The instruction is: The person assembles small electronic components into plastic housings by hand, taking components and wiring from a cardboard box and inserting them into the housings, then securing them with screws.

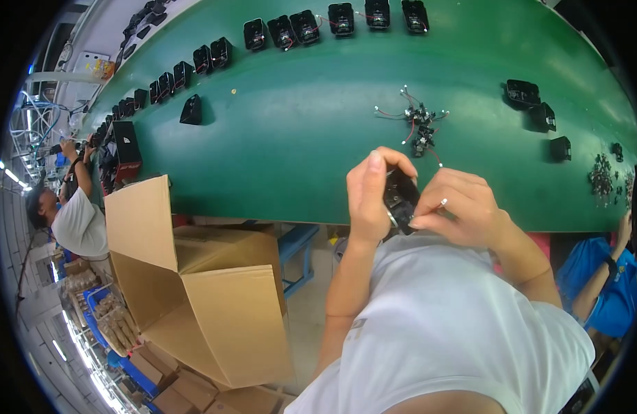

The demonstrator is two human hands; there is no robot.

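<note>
- Just below the middle of the frame, the left hand (369, 193) is wrapped around a small black part (400, 199), thumb up along its left side.
- The right hand (458, 207) closes on the same black part from the right, fingers curled tight, a thin metal pin showing at the fingertips.
- The part sits between both hands, above the near edge of the green conveyor belt (297, 124).
- Just above the hands, at centre right, a small heap of wired black pieces (418, 124) with red leads lies on the belt.
- A row of black housings (291, 31) curves along the far edge at the top.
- An open cardboard box (194, 290) stands at lower left.
- A person in a white shirt (73, 221) is at the far left; a blue sleeve (608, 290) shows at the right edge.
</note>
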